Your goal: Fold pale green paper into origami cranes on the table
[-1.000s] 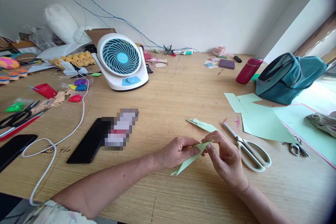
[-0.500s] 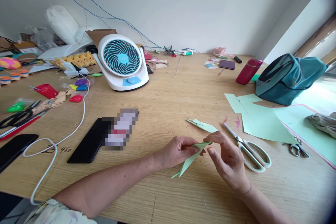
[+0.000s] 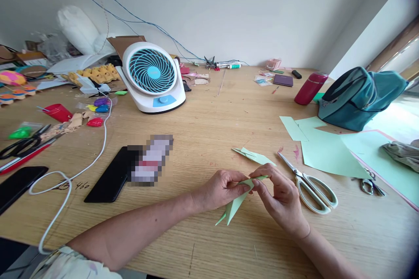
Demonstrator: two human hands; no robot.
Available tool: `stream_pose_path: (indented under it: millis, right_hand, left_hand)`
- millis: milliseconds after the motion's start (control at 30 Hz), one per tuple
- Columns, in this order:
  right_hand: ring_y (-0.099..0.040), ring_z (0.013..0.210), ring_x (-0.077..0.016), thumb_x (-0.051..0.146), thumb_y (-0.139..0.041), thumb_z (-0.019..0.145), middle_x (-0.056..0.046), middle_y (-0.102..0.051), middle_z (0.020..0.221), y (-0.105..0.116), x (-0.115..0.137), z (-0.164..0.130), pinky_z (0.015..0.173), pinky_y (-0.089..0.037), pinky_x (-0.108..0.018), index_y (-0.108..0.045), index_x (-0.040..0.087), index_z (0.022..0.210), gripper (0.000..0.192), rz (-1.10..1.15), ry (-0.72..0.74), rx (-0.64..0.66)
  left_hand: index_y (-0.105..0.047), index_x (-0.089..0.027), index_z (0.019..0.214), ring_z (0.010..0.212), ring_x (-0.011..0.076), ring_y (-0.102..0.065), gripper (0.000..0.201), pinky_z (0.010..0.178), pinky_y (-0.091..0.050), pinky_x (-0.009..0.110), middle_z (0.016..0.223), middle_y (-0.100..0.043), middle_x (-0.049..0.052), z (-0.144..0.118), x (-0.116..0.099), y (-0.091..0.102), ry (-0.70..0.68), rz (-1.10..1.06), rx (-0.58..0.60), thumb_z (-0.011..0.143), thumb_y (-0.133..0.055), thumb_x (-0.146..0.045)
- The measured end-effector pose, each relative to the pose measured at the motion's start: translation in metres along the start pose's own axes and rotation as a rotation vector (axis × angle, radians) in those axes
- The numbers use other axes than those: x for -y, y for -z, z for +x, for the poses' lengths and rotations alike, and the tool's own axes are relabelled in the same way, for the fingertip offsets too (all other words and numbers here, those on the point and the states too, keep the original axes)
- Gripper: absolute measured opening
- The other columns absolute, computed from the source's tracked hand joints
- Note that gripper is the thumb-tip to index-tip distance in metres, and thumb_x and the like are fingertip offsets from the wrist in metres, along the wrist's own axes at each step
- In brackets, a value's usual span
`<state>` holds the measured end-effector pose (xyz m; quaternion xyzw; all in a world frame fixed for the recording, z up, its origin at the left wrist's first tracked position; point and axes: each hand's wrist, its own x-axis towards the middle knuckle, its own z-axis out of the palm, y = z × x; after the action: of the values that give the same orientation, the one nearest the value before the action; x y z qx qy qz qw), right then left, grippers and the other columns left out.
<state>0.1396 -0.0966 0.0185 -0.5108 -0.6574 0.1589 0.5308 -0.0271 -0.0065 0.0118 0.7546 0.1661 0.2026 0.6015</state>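
The right hand (image 3: 283, 195) has just brought its thumb back onto the folded paper (image 3: 235, 207): half a second ago that thumb stood off it, and now thumb and forefinger pinch its pointed right end. The left hand (image 3: 215, 189) keeps its thumb and fingers pinched on the middle, and the paper's two lower tips hang slightly lower than before. It is held just above the worktop (image 3: 209, 126), towards the near edge, so both hands seem to be working one fold together. The scissors (image 3: 316, 192) lie beside the right hand, towards the worktop's right side. Towards the near left corner, handwriting (image 3: 81, 186) on the wood ends in "460"; its first characters, perhaps "13", are unclear. The phone (image 3: 152, 159) screen is pixelated, and no brand is legible on the fan (image 3: 152, 72).
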Motion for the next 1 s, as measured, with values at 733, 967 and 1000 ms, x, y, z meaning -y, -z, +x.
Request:
stream_pose_path:
  millis: [733,967,1000]
  right_hand:
    - [-0.060,0.078,-0.0190,0.013,-0.055,0.095,-0.003,-0.063,0.085,0.001,0.004,0.000,0.070,-0.048,-0.035,-0.069,0.024,0.102,0.019,0.015,0.012,0.011]
    - [-0.059,0.073,-0.0188,0.017,-0.053,0.097,-0.005,-0.061,0.083,0.002,0.003,-0.001,0.068,-0.049,-0.036,-0.070,0.024,0.106,0.021,0.071,-0.029,0.071]
    - [-0.059,0.074,-0.0191,0.018,-0.051,0.098,-0.005,-0.061,0.083,0.002,0.003,-0.001,0.069,-0.049,-0.036,-0.070,0.024,0.107,0.022,0.087,-0.036,0.088]
  left_hand:
    - [-0.074,-0.015,0.098,0.094,0.0183,-0.065,0.026,0.085,-0.048,0.028,0.096,-0.073,0.007,0.000,0.002,-0.001,-0.021,0.040,-0.073,0.094,-0.060,-0.036]
    - [-0.069,-0.015,0.119,0.095,0.0190,-0.064,0.043,0.088,-0.047,0.030,0.101,-0.070,0.009,-0.002,-0.009,0.002,-0.056,-0.094,0.061,0.101,-0.043,-0.044]
    - [-0.067,-0.016,0.123,0.094,0.0185,-0.063,0.043,0.089,-0.047,0.030,0.102,-0.069,0.009,-0.002,-0.009,0.002,-0.063,-0.121,0.072,0.101,-0.042,-0.044]
